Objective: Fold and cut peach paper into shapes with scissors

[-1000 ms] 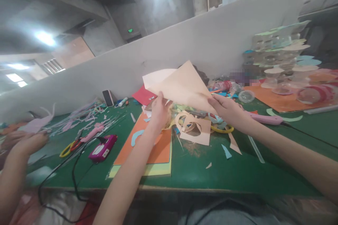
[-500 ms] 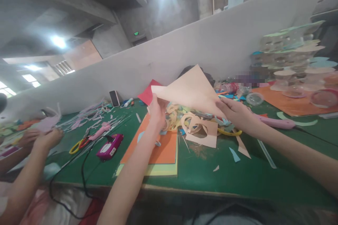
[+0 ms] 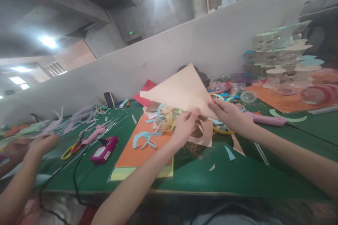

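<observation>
A peach sheet of paper (image 3: 182,89) is held up above the table, with one corner pointing up and its long lower edge toward me. My left hand (image 3: 186,124) pinches that lower edge near the middle. Close beside it, my right hand (image 3: 228,112) grips the paper's right corner, thumb on top. Below the sheet lies a peach paper offcut with a round hole (image 3: 207,139), partly hidden by my left hand. Blue paper strips (image 3: 145,140) rest on a stack of orange sheets (image 3: 129,154) under my left forearm.
A pink glue gun (image 3: 269,119) lies at right, a cord trailing from it. Stacked clear plastic cups with paper discs (image 3: 282,52) stand at back right. Left are a magenta box (image 3: 104,151), yellow-handled scissors (image 3: 68,151), a phone (image 3: 109,100) and another person's hands (image 3: 43,144).
My left hand has moved from the paper's left corner rightward to its lower edge, near my right hand. The left corner is now free. The view has shifted slightly.
</observation>
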